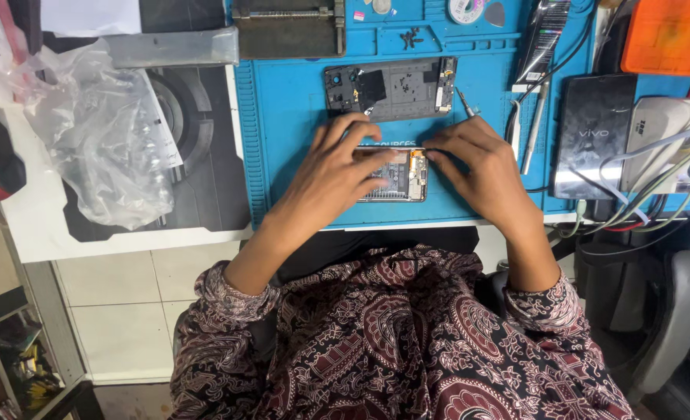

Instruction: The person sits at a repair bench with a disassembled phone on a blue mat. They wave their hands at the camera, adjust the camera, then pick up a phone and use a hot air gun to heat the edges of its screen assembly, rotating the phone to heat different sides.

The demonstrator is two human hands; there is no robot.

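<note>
While the left hand (345,167) pins the opened phone (395,175), the right hand (477,159) pinches a screwdriver (464,103).

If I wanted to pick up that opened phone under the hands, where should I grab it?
Probably by the opened phone's long edges, coming from above. It lies flat with its circuit side up, so pinching the thin sides avoids the exposed parts.
</note>
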